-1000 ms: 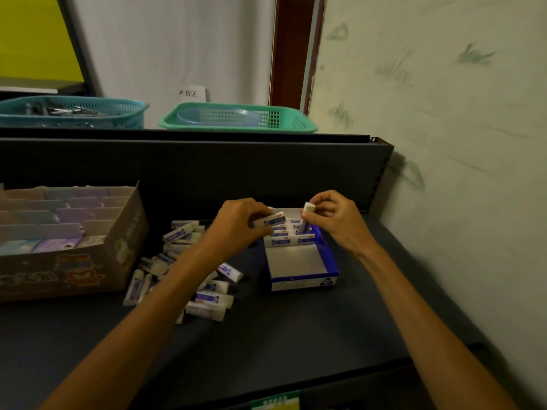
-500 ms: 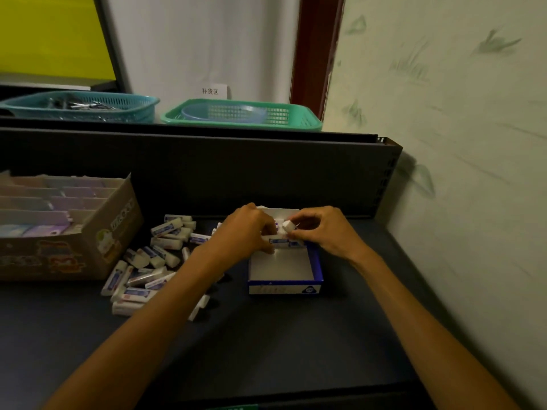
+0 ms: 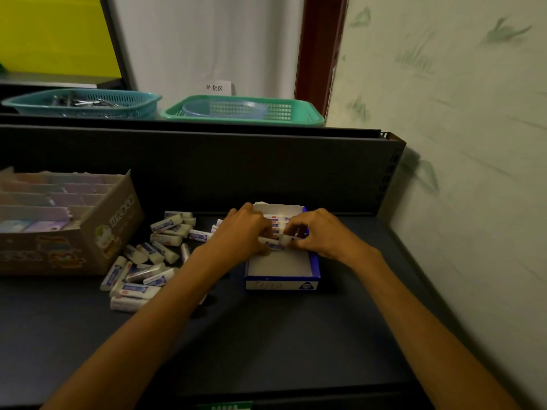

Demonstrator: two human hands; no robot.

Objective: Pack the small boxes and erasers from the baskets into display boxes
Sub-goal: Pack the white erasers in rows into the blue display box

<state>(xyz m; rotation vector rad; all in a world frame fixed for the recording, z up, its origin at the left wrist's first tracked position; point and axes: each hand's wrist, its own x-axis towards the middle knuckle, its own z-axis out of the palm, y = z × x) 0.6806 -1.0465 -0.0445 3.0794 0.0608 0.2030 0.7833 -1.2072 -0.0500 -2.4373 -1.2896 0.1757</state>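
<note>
On the dark shelf surface (image 3: 296, 335), a blue-and-white display box (image 3: 282, 273) stood near the back panel (image 3: 236, 170), its low front wall facing the viewer. Rows of erasers (image 3: 273, 221) filled the rear part of the box; the white floor of its front part lay bare. Both hands met over the box's middle. The left hand (image 3: 239, 235) had its fingers curled down onto an eraser lying crosswise (image 3: 269, 241), and the right hand (image 3: 319, 235) pinched a white eraser end (image 3: 285, 238) between thumb and fingertips, just beside the left hand's fingers. Left of the box, touching nothing of it, a loose pile of erasers (image 3: 148, 261) spread across the surface, partly hidden under the left forearm. Further left stood a cardboard carton (image 3: 103, 232) with divider strips, its corner close to the pile. Open surface extended in front of the box to the shelf's front edge and right of the box to the raised side rim beside the wall (image 3: 458, 143). Behind the back panel sat a teal basket (image 3: 88, 106) and a green basket (image 3: 236, 115), side by side.
</note>
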